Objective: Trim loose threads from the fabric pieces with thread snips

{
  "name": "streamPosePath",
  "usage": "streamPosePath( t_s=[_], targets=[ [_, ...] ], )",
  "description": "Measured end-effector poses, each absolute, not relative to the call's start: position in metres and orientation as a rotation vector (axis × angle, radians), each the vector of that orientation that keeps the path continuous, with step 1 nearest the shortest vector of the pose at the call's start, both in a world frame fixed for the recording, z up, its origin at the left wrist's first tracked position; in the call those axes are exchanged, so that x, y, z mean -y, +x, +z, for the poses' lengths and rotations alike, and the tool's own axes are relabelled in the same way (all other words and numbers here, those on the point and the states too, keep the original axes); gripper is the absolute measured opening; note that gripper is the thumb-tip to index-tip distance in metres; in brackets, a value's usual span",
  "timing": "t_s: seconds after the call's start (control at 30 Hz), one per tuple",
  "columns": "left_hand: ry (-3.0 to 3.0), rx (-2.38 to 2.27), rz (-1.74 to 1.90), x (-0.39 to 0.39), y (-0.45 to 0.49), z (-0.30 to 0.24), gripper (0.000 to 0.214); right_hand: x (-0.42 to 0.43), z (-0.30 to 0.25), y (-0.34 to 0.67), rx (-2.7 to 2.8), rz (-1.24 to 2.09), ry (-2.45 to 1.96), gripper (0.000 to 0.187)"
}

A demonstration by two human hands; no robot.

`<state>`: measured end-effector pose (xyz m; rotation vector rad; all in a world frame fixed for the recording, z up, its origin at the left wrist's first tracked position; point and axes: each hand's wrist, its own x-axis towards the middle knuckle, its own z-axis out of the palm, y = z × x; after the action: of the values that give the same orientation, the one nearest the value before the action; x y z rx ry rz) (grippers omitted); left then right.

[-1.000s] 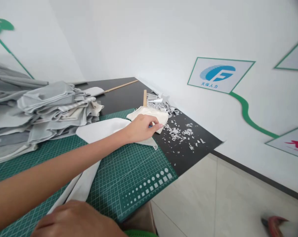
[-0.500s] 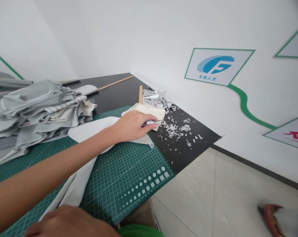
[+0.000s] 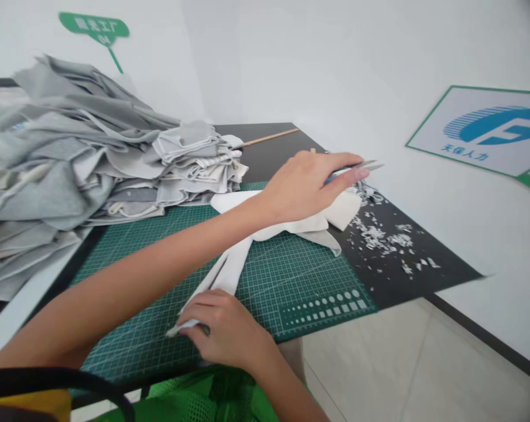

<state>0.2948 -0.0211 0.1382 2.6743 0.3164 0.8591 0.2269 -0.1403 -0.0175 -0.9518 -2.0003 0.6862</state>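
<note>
Head view: left hand (image 3: 306, 184) closed round blue-handled snips (image 3: 356, 169), blades clear of white cloth piece (image 3: 341, 211) lying across far corner of green cutting mat (image 3: 308, 281); right hand (image 3: 225, 331) pinching cloth's tail. Trimming step, seemingly; next calls for blades at cloth edge.

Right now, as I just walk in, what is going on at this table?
A person is working over a green cutting mat. Their left hand holds small blue-handled scissors above the far end of a white cloth, and their right hand pinches its near end on the mat. A pile of grey fabric lies to the left of the mat, and white scraps lie on the black table top to its right.
</note>
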Motion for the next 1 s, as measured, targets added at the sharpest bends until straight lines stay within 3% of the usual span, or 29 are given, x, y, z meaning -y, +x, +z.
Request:
streamPosePath(
  t_s=[0.07, 0.2, 0.37, 0.67, 1.0],
  targets=[
    [2.599, -0.342, 0.923, 0.013, 0.24, 0.153, 0.038, 0.143, -0.013, 0.228, 1.97, 0.719, -0.946, 0.009],
    [2.564, -0.498, 0.521, 0.018, 0.13, 0.131, 0.034, 0.147, -0.007, 0.23, 1.826, 0.894, -1.049, 0.034],
    [2.557, -0.672, 0.389, 0.029, 0.046, 0.073, 0.033, 0.148, -0.005, 0.23, 1.819, 0.934, -0.997, 0.023],
    [2.879, -0.716, 0.173, 0.013, 0.003, 0.006, 0.038, 0.151, -0.01, 0.224, 1.757, 0.638, -0.932, 0.035],
    [2.946, -0.802, 0.215, 0.017, -0.002, -0.007, 0.039, 0.152, -0.005, 0.222, 1.714, 0.632, -0.888, 0.043]
  ],
)
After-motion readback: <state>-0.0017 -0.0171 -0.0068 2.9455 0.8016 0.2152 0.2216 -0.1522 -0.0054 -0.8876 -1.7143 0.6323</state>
